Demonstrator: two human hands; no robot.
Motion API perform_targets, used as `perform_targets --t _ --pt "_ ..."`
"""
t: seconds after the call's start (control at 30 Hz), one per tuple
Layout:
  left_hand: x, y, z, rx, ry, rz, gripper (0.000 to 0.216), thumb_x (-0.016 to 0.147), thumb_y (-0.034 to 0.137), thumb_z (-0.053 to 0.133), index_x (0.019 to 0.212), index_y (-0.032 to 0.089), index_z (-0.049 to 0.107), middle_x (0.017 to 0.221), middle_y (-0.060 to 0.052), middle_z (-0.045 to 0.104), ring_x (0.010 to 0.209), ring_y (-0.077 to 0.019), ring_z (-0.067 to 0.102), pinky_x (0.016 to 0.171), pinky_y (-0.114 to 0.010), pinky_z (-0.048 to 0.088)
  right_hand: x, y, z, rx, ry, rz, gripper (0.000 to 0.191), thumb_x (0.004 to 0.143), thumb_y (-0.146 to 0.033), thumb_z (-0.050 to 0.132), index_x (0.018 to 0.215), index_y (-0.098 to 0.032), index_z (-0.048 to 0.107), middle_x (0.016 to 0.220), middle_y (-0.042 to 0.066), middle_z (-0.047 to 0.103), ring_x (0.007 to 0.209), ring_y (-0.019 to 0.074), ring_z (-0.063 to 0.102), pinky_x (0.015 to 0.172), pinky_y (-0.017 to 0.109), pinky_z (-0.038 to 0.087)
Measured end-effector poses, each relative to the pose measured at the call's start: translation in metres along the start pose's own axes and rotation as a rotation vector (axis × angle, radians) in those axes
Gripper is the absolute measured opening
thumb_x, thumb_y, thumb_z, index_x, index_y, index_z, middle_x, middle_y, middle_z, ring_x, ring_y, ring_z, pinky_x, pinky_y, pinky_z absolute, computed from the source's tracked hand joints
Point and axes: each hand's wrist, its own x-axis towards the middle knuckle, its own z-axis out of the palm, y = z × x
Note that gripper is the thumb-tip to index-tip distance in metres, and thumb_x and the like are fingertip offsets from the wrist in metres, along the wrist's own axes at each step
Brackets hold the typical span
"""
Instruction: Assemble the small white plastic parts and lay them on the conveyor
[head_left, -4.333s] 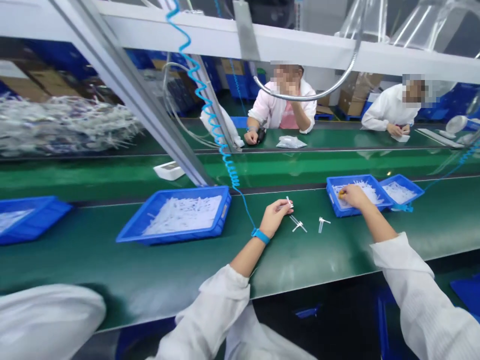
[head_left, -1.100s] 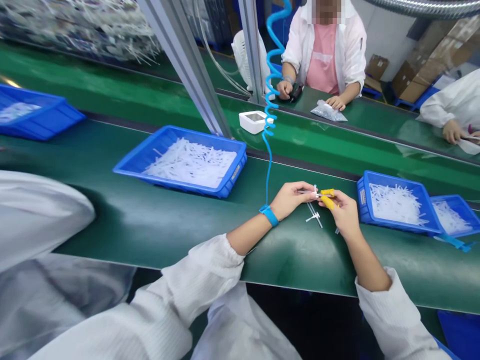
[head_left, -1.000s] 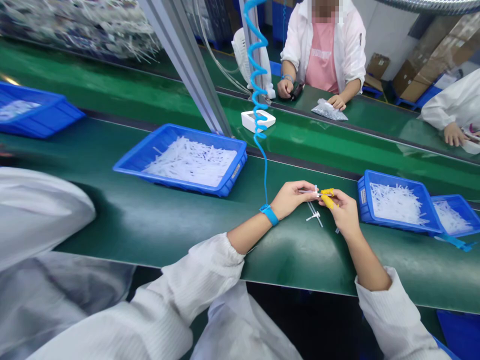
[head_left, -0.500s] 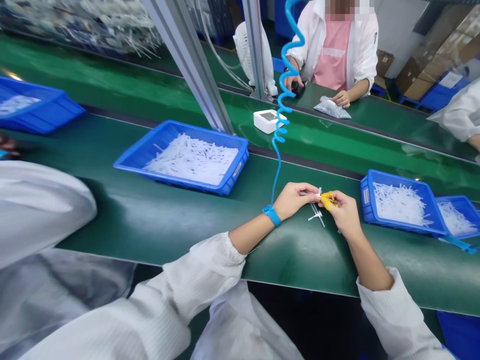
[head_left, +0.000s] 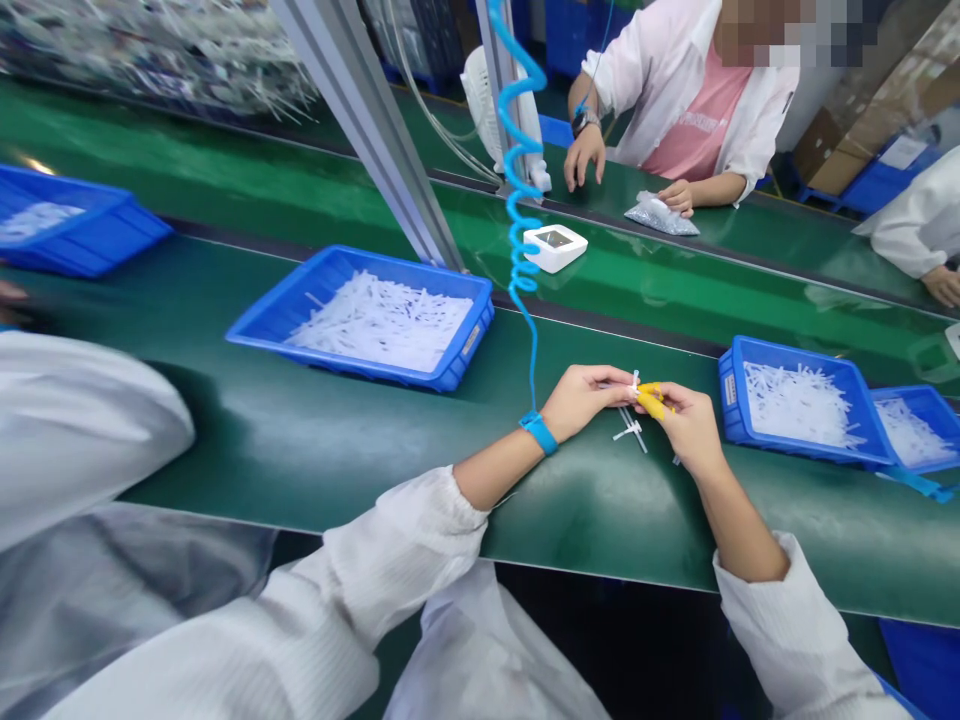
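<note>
To the right of the large tray (head_left: 459,366), well apart from it, the person's left hand (head_left: 589,398) pinches a small white part (head_left: 636,380) between thumb and fingers. The right hand (head_left: 690,425), farther from the large tray, meets it there: thumb and forefinger, both in yellow covers (head_left: 651,404), are drawn narrow and close on the part's right side. The part is thus between the two hands, just above the green bench (head_left: 360,450); its finer shape is too small to tell.

On the bench, right of the large tray and just below the left fingertips, lies a loose piece (head_left: 631,430) of crossed white strips. A blue strap (head_left: 538,431) circles the left wrist, and from it a coiled blue cord (head_left: 517,165) rises to the right of the large tray.

The large tray holds a heap of white strips (head_left: 386,320). Well to its right, past the hands, stand the right tray (head_left: 733,410) and the small tray (head_left: 930,405), with similar strips in both. Beyond the large tray, to its right, are a white device (head_left: 556,248) and a co-worker (head_left: 690,110), one hand resting on a bag (head_left: 661,214).
</note>
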Motion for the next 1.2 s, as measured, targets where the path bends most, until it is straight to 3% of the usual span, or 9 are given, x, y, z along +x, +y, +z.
perform_targets --t 0.17,0.37,0.47,0.57,0.8,1.03,1.2 --pt "0.0027 -0.0003 -0.0015 -0.018 0.008 0.002 0.051 0.069 0.045 0.098 0.103 0.012 0.08 0.1 -0.011 0.081 0.095 -0.0261 0.078 0.1 -0.046 0.062 0.0014 -0.0008 0.0007 0.082 0.018 0.019 0.035 0.077 -0.051 0.088 0.095 -0.023 0.081 0.093 0.006 0.081 0.087 0.0254 0.077 0.087 0.041 0.063" --pt "0.0046 0.0024 -0.0049 0.127 -0.033 0.179 0.039 0.077 0.043 0.091 0.1 0.014 0.081 0.112 -0.012 0.078 0.106 -0.0258 0.075 0.103 -0.039 0.058 0.0016 0.0013 0.0024 0.064 0.084 -0.021 0.031 0.079 -0.05 0.086 0.092 -0.023 0.076 0.088 0.005 0.077 0.081 0.0234 0.075 0.08 0.039 0.065" --pt "0.004 0.0031 -0.0048 0.065 -0.057 0.091 0.047 0.081 0.044 0.089 0.116 0.015 0.077 0.115 -0.013 0.078 0.102 -0.0242 0.075 0.096 -0.036 0.06 0.0009 -0.0004 0.003 0.073 0.102 -0.055 0.029 0.081 -0.047 0.085 0.093 -0.023 0.075 0.089 0.005 0.077 0.08 0.0225 0.074 0.078 0.037 0.064" --pt "0.0032 0.0039 -0.0044 0.037 -0.073 0.0 0.051 0.082 0.045 0.089 0.119 0.013 0.075 0.107 -0.012 0.079 0.092 -0.0217 0.076 0.086 -0.033 0.062 0.0006 -0.0014 0.0038 0.073 0.104 -0.063 0.029 0.082 -0.047 0.084 0.093 -0.022 0.074 0.089 0.004 0.076 0.08 0.0214 0.073 0.077 0.036 0.063" --pt "0.0024 0.0059 -0.0045 -0.064 -0.158 -0.109 0.051 0.078 0.045 0.093 0.112 0.012 0.075 0.103 -0.014 0.08 0.095 -0.0242 0.079 0.096 -0.041 0.062 -0.0002 -0.0009 0.0058 0.097 0.092 -0.086 0.028 0.081 -0.045 0.085 0.092 -0.023 0.073 0.092 0.004 0.076 0.082 0.0216 0.073 0.081 0.037 0.064" --pt "0.0008 0.0045 -0.002 -0.101 -0.086 -0.048 0.051 0.069 0.041 0.099 0.107 0.012 0.08 0.1 -0.011 0.081 0.09 -0.0234 0.078 0.099 -0.043 0.061 -0.0014 0.0002 0.0056 0.085 0.041 -0.083 0.03 0.083 -0.048 0.084 0.097 -0.023 0.074 0.094 0.005 0.076 0.083 0.0223 0.074 0.084 0.039 0.064" --pt "-0.0003 0.0048 -0.0016 0.025 -0.048 0.016 0.046 0.071 0.043 0.096 0.104 0.013 0.083 0.1 -0.011 0.082 0.093 -0.0251 0.077 0.098 -0.043 0.061 -0.0012 0.0035 0.006 0.065 0.028 -0.064 0.031 0.083 -0.05 0.083 0.095 -0.022 0.074 0.088 0.004 0.075 0.079 0.0215 0.073 0.079 0.037 0.063"
